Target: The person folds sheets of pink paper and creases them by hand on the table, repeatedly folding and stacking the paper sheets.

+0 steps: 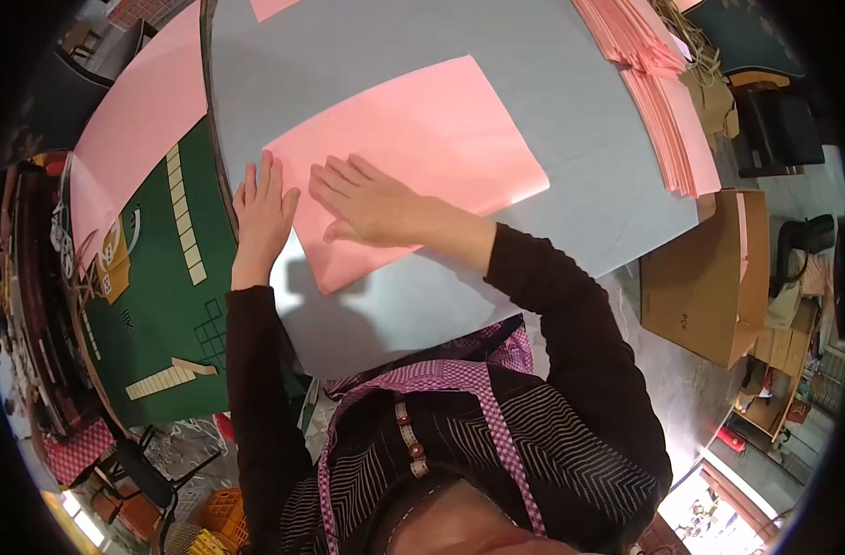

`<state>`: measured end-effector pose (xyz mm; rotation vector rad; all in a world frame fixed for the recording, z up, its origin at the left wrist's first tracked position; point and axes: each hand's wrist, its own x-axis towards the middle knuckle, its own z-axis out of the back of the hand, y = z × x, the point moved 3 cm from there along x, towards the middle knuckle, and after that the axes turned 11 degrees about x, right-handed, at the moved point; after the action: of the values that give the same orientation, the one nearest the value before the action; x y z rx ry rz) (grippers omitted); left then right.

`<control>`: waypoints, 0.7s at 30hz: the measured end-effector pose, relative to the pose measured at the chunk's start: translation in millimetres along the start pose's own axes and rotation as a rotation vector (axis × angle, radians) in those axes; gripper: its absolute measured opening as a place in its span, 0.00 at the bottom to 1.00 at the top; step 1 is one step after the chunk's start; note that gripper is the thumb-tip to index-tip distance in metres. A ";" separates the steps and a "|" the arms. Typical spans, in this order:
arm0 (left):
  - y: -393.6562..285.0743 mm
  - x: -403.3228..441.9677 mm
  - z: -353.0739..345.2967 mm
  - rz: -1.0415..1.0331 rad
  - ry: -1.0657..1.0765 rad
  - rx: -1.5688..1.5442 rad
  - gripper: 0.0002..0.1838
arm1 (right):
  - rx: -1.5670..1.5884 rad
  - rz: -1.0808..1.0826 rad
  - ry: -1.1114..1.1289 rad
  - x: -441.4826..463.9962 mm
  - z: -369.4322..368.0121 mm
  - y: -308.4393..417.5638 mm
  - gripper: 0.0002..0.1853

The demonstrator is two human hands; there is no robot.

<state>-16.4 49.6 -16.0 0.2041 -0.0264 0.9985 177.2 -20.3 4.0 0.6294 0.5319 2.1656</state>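
Observation:
A pink paper sheet (441, 139) lies on the grey tabletop (348, 55) in front of me, its right edge looking folded. My right hand (372, 203) rests flat on the left part of this sheet, fingers stretched toward its left edge. Beside that edge, my left hand (263, 208) lies with fingers extended, its fingertips near the sheet's far left corner. Neither hand grips anything that I can see.
Stacks of folded pink paper (658, 111) line the table's right edge. To the left stands a green table (154, 268) with rows of pale tiles and a large pink sheet (145, 111). A cardboard box (691, 296) sits below the right side. Chairs stand around.

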 end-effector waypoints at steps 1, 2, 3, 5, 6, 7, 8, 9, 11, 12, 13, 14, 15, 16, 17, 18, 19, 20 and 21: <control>0.0 -0.1 -0.5 0.005 -0.004 0.011 0.31 | 0.000 -0.002 0.001 -3.9 -6.5 1.0 0.36; 0.0 -1.1 -1.2 0.007 -0.002 0.009 0.31 | -0.007 -0.047 0.020 -7.7 -14.5 0.2 0.37; -0.1 -1.1 -1.1 0.007 -0.004 0.011 0.31 | -0.015 -0.090 0.039 -8.7 -16.0 2.1 0.37; 0.1 -0.9 -0.8 0.014 -0.009 0.009 0.31 | -0.050 -0.145 0.051 -18.9 -8.4 0.0 0.37; 0.1 -1.0 -0.6 0.008 -0.016 0.005 0.31 | -0.082 -0.205 0.056 -26.5 0.1 -1.2 0.36; -0.3 -0.9 0.2 -0.001 -0.024 0.001 0.31 | -0.019 -0.259 0.036 -35.8 11.0 -2.2 0.36; -0.9 -0.4 1.2 0.000 -0.026 -0.002 0.31 | -0.021 -0.259 0.039 -48.1 16.0 -6.3 0.36; -1.4 -0.1 1.8 0.012 -0.009 -0.007 0.31 | -0.070 -0.307 -0.016 -61.7 21.1 -13.6 0.36; -1.0 -0.8 -0.2 0.029 0.012 -0.014 0.31 | -0.141 -0.435 -0.082 -88.8 38.4 -27.1 0.36; -0.4 -1.2 -2.2 0.023 -0.001 -0.005 0.31 | -0.166 -0.518 -0.094 -104.7 49.3 -34.0 0.37; 0.5 -1.0 -3.3 0.020 -0.015 0.004 0.31 | -0.213 -0.569 -0.101 -124.3 62.0 -41.1 0.37; 1.3 -1.4 -3.8 0.027 -0.014 0.004 0.31 | -0.261 -0.619 -0.107 -145.4 74.6 -48.2 0.37; 1.1 -1.6 -3.8 0.023 -0.013 0.017 0.31 | -0.298 -0.701 -0.106 -167.5 85.5 -55.9 0.36; 0.7 -1.0 -3.5 0.021 -0.014 0.030 0.31 | -0.337 -0.781 -0.106 -185.0 95.9 -63.4 0.35; 0.6 -1.3 -2.1 0.030 -0.013 0.031 0.31 | -0.337 -0.772 -0.101 -194.8 105.7 -68.2 0.35; -0.3 -1.4 0.6 0.023 -0.022 0.009 0.31 | -0.355 -0.821 -0.125 -200.7 116.6 -69.3 0.35; -1.6 -0.3 2.4 0.015 -0.033 -0.012 0.31 | -0.373 -0.869 -0.152 -202.2 122.7 -70.8 0.34; -2.7 0.4 1.1 0.024 -0.030 -0.008 0.31 | -0.369 -0.861 -0.148 -197.0 124.0 -72.8 0.34; -2.8 0.5 -1.3 0.009 -0.059 0.006 0.31 | -0.357 -0.765 -0.165 -178.4 125.9 -69.1 0.34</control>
<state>-13.9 48.8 -17.7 0.2393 -0.0783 1.0018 391.3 -100.4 18.5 0.3232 0.2261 1.4169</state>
